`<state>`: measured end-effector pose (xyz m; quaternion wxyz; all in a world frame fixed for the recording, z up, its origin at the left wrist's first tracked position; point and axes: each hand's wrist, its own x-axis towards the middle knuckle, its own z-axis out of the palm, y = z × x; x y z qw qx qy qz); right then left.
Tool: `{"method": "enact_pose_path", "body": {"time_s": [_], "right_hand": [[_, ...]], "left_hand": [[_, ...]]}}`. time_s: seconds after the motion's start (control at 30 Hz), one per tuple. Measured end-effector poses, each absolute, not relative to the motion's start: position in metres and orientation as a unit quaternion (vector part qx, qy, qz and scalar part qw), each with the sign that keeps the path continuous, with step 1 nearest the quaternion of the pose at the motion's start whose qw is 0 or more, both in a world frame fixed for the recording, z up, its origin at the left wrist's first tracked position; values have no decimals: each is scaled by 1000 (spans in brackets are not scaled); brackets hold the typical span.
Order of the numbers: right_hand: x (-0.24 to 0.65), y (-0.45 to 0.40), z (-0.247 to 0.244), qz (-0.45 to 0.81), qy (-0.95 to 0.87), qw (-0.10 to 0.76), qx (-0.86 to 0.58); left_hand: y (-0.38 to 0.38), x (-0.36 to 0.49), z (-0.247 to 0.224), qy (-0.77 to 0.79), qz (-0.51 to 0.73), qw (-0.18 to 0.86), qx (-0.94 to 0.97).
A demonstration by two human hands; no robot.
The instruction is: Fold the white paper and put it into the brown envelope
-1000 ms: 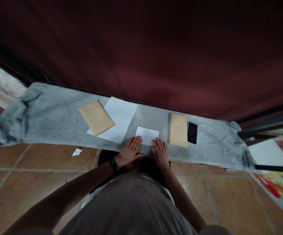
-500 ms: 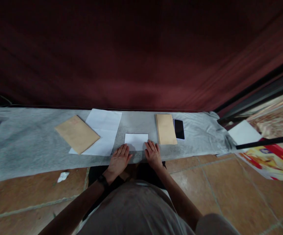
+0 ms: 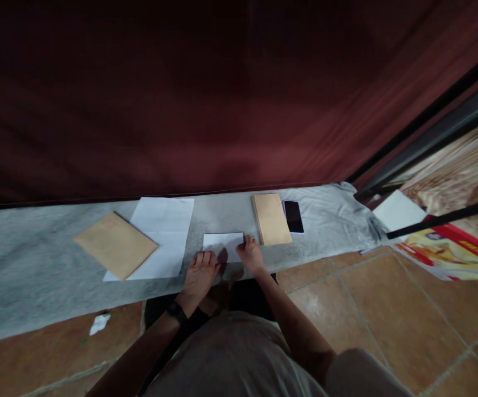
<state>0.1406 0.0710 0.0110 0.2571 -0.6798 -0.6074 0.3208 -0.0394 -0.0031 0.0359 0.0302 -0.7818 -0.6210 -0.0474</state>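
Note:
In the head view a small white folded sheet of paper (image 3: 223, 242) lies on the grey cloth in front of me. My left hand (image 3: 200, 274) rests palm down at its lower left corner, with the thumb out to the side and the fingers lying on the paper's edge. At the right edge, my right hand (image 3: 251, 255) has its fingers curled in and pinches the paper; the fingertips are partly hidden. To the left, a brown envelope (image 3: 117, 245) lies tilted over larger white sheets (image 3: 166, 220). Just right of my right hand is a stack of brown envelopes (image 3: 272, 219).
A phone (image 3: 294, 216) lies beside the envelope stack. Grey cloth (image 3: 325, 220) covers the long narrow surface, with a dark red curtain (image 3: 222, 138) behind it. A crumpled tissue (image 3: 99, 323) is on the tiled floor. A red and yellow box (image 3: 449, 251) stands at right, behind a black bar (image 3: 449, 216).
My right hand's fingers have gone from lying flat to curling at the paper's right edge. My left hand stays at the left corner. The whole view has shifted and tilted slightly.

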Motion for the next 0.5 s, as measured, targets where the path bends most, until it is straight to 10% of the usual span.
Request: {"method": "enact_pose_path", "body": {"time_s": [0.5], "right_hand": [[132, 71, 60, 551, -511, 391, -531]], "left_hand": [[7, -26, 51, -667, -244, -108, -695]]}}
